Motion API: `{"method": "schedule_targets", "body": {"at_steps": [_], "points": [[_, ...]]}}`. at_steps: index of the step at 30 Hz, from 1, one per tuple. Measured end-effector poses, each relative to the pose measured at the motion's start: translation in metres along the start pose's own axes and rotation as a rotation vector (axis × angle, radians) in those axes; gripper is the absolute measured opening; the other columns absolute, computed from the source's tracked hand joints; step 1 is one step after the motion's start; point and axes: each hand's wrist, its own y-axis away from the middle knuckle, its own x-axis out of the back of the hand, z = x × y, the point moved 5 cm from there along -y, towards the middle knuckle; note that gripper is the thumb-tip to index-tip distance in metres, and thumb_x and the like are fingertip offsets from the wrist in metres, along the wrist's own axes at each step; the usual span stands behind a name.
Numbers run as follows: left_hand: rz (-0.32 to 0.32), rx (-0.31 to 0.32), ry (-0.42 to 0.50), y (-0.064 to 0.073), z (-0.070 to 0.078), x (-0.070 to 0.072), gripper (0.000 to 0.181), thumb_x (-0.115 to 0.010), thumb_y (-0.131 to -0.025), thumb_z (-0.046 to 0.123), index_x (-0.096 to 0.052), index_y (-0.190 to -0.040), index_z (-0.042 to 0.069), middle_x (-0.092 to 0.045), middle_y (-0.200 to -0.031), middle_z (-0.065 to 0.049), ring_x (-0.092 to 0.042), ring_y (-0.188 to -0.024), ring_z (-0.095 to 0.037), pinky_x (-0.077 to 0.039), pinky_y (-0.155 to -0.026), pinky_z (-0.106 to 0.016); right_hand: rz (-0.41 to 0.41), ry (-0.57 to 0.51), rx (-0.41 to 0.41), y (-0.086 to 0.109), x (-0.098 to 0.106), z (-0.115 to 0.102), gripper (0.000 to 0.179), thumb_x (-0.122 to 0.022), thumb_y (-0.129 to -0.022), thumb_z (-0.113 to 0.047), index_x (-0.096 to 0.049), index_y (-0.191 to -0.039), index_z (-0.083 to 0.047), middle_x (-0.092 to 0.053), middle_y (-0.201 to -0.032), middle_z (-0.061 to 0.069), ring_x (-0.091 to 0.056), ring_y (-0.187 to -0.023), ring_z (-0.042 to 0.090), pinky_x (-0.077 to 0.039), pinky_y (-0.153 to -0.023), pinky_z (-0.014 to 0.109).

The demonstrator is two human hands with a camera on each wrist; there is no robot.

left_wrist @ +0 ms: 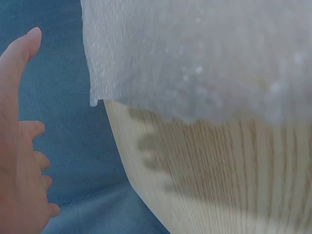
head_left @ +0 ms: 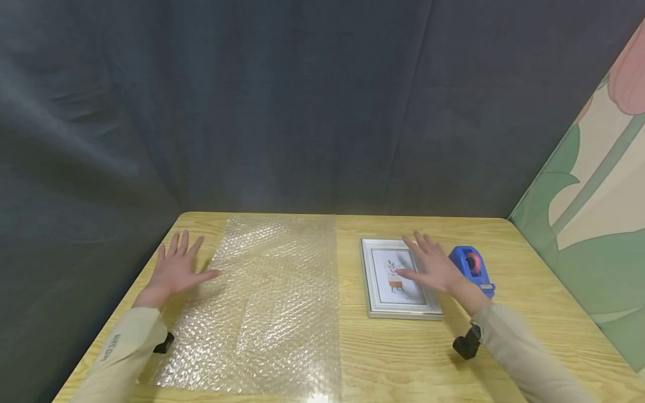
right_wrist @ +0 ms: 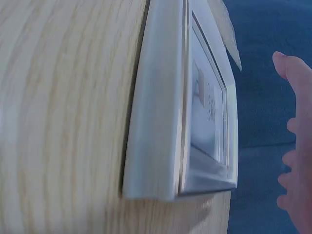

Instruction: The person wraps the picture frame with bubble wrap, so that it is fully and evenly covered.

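A clear sheet of bubble wrap (head_left: 272, 302) lies flat over the left half of the wooden table. Fingers spread, my left hand (head_left: 176, 270) hovers by its left edge and holds nothing. To the right of the sheet lies a silver-white picture frame (head_left: 375, 302), face up, with a plant print inside. Over the frame's right side hangs my right hand (head_left: 434, 266), fingers extended and holding nothing; it hides part of that edge. In the right wrist view the frame (right_wrist: 156, 112) sits apart from the hand (right_wrist: 300, 146).
A blue tape dispenser (head_left: 473, 266) with a reddish roll stands right of the picture frame, partly behind the right wrist. The wooden table (head_left: 544, 313) ends at a dark curtain (head_left: 302, 112) behind and at the left. A flower-patterned wall (head_left: 599, 224) rises at the right.
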Motion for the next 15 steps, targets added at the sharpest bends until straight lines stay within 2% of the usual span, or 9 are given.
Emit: {"method": "schedule_targets", "body": {"at_steps": [4, 8, 12, 13, 15], "points": [[-0.010, 0.009, 0.026, 0.004, -0.001, 0.001, 0.102, -0.052, -0.076, 0.067, -0.016, -0.143, -0.001, 0.002, -0.144, -0.033, 0.003, -0.131, -0.050, 0.002, -0.101, -0.066, -0.002, -0.033, 0.040, -0.003, -0.003, -0.009, 0.083, -0.058, -0.081, -0.051, -0.024, -0.144, -0.007, -0.013, -0.148, 0.024, -0.011, -0.132, 0.047, -0.010, -0.105, 0.061], [-0.024, 0.020, 0.066, 0.008, -0.003, 0.001, 0.102, -0.051, -0.077, 0.066, -0.012, -0.144, 0.000, 0.003, -0.144, -0.033, 0.002, -0.130, -0.052, 0.000, -0.100, -0.067, 0.000, -0.112, 0.063, -0.006, -0.006, -0.021, 0.081, -0.059, -0.082, -0.046, -0.024, -0.143, -0.006, -0.016, -0.147, 0.024, -0.015, -0.132, 0.045, -0.016, -0.104, 0.060], [-0.051, 0.044, 0.138, 0.010, -0.005, 0.000, 0.101, -0.052, -0.078, 0.064, -0.009, -0.145, 0.002, -0.005, -0.145, -0.031, -0.007, -0.129, -0.052, -0.009, -0.099, -0.068, -0.022, -0.274, 0.037, -0.010, -0.010, -0.035, 0.082, -0.059, -0.084, -0.045, -0.019, -0.145, -0.007, -0.018, -0.148, 0.021, -0.021, -0.132, 0.041, -0.022, -0.102, 0.059], [-0.061, 0.051, 0.161, 0.011, -0.006, 0.000, 0.101, -0.052, -0.079, 0.063, -0.008, -0.145, 0.002, -0.007, -0.145, -0.031, -0.010, -0.129, -0.052, -0.012, -0.098, -0.068, -0.038, -0.327, 0.023, -0.011, -0.012, -0.039, 0.082, -0.058, -0.085, -0.044, -0.017, -0.145, -0.008, -0.024, -0.145, 0.021, -0.031, -0.127, 0.041, -0.031, -0.098, 0.057], [-0.082, 0.064, 0.209, 0.013, -0.007, -0.001, 0.099, -0.053, -0.079, 0.062, -0.009, -0.145, 0.001, -0.014, -0.144, -0.031, -0.017, -0.127, -0.052, -0.019, -0.097, -0.067, -0.049, -0.410, -0.008, -0.013, -0.015, -0.047, 0.081, -0.058, -0.086, -0.043, -0.015, -0.146, -0.009, -0.027, -0.145, 0.019, -0.037, -0.123, 0.039, -0.037, -0.094, 0.055]]}}
